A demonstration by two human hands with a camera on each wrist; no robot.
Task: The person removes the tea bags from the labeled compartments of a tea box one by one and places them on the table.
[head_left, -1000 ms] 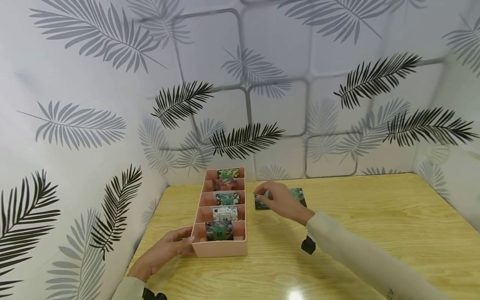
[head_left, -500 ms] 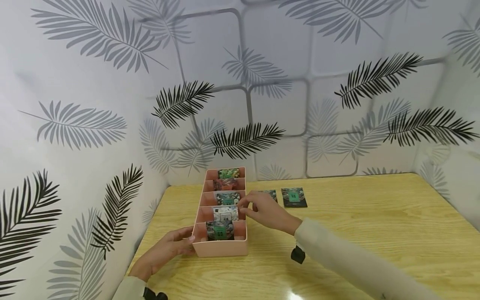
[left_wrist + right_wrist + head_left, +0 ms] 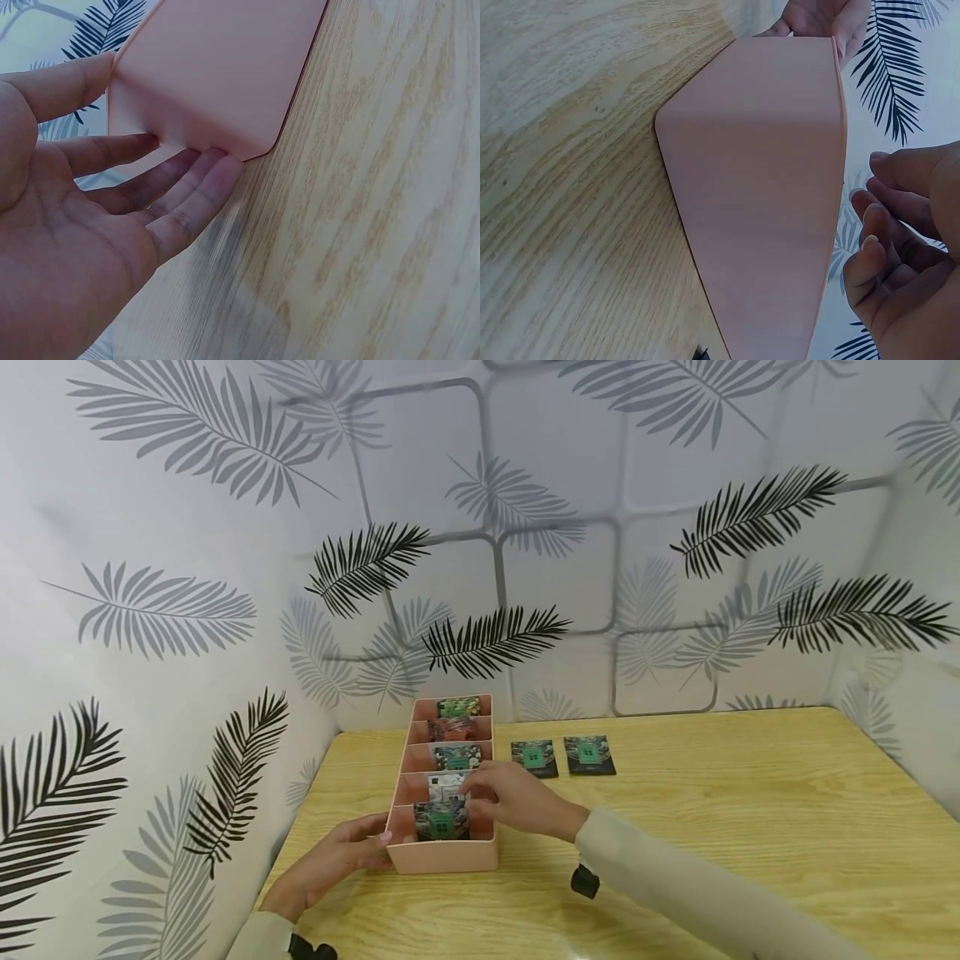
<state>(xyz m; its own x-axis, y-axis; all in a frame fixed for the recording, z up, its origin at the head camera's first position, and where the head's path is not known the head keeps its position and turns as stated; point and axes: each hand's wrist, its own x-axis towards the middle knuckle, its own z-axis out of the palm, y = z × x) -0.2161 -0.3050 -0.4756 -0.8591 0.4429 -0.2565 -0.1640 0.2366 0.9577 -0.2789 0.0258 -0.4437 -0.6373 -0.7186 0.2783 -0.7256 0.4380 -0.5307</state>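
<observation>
A long pink divided box (image 3: 442, 858) stands on the table, with a flat packet in each compartment. My left hand (image 3: 333, 864) touches its near left corner. In the left wrist view the fingertips (image 3: 225, 169) rest against the side wall, the thumb at the rim. My right hand (image 3: 517, 797) is over the box's right edge, beside the dark-and-green packet (image 3: 441, 821) in the nearest compartment and the white packet (image 3: 444, 787) behind it. In the right wrist view its fingers (image 3: 864, 264) curl loosely, with nothing visible between them and the thumb.
Two dark packets with green labels, a left one (image 3: 534, 757) and a right one (image 3: 589, 754), lie flat right of the box. Farther back in the box are a dark-green packet (image 3: 457, 757), a red one (image 3: 452, 729) and a green one (image 3: 458, 707). A leaf-patterned wall (image 3: 555, 677) borders the wooden table (image 3: 712, 802).
My right hand has moved left and nearer, from over the packets on the table to over the box's near compartments. Both packets on the table are now uncovered. My left hand stays put.
</observation>
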